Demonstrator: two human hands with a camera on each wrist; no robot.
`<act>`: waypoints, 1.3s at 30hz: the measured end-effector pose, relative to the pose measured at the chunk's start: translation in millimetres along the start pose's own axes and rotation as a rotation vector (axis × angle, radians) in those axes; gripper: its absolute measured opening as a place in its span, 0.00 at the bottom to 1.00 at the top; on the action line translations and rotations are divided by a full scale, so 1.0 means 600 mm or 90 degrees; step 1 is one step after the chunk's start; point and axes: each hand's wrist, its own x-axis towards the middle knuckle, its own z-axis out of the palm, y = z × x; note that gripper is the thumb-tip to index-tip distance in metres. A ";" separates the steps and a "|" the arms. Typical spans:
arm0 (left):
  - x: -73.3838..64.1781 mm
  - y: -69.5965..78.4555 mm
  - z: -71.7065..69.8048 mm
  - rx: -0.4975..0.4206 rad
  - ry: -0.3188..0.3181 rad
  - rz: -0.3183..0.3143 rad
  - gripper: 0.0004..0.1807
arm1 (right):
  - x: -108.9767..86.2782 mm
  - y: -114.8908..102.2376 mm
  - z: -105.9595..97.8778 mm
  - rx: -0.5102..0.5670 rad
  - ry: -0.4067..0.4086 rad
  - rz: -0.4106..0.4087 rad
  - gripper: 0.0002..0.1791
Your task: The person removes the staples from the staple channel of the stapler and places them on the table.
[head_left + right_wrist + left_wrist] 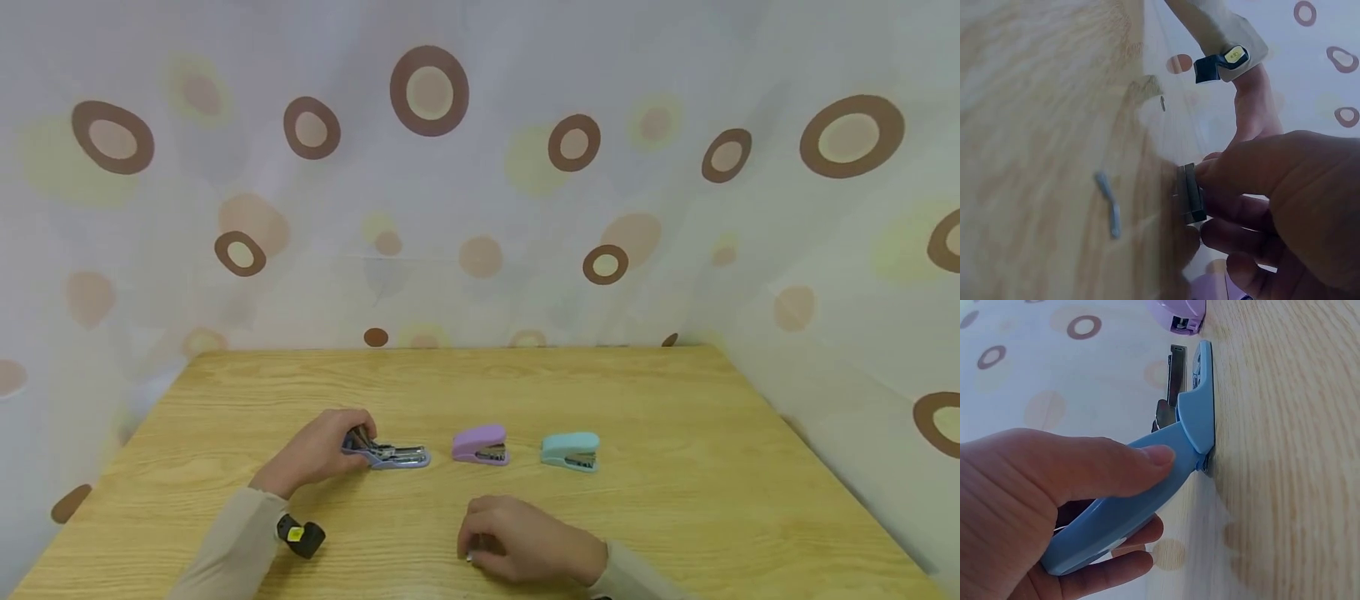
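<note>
My left hand [326, 450] grips the swung-back top of a blue stapler [1129, 506], thumb on one side and fingers on the other. The stapler's base [1196, 419] stays on the table, and its metal magazine [1176, 375] shows, tilted up from the base. Closer to me, my right hand [517, 537] is low over the wood, with thumb and fingers pinching a short grey strip of staples [1192, 192]. Two joined staple pieces [1109, 205] lie on the table beside that hand, and a smaller sliver [1162, 103] lies further off.
A purple stapler [480, 446] and a light turquoise stapler [570, 451] stand closed in a row to the right of the blue one. The wooden table [660, 533] ends at a curtain [480, 183] with round patterns, behind it and at both sides.
</note>
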 end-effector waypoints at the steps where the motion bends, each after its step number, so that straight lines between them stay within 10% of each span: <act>1: -0.001 0.000 0.000 -0.002 -0.001 -0.001 0.14 | -0.001 0.000 0.001 -0.003 0.004 0.000 0.04; 12: 0.000 0.007 -0.003 0.053 0.073 0.022 0.28 | -0.005 0.026 -0.015 -0.001 0.217 0.011 0.05; 21: 0.012 0.040 -0.014 0.106 0.182 0.121 0.23 | -0.003 0.068 -0.046 -0.054 0.410 0.008 0.11; 39: 0.050 0.098 0.012 0.005 0.064 0.111 0.16 | 0.001 0.116 -0.065 -0.056 0.358 0.083 0.19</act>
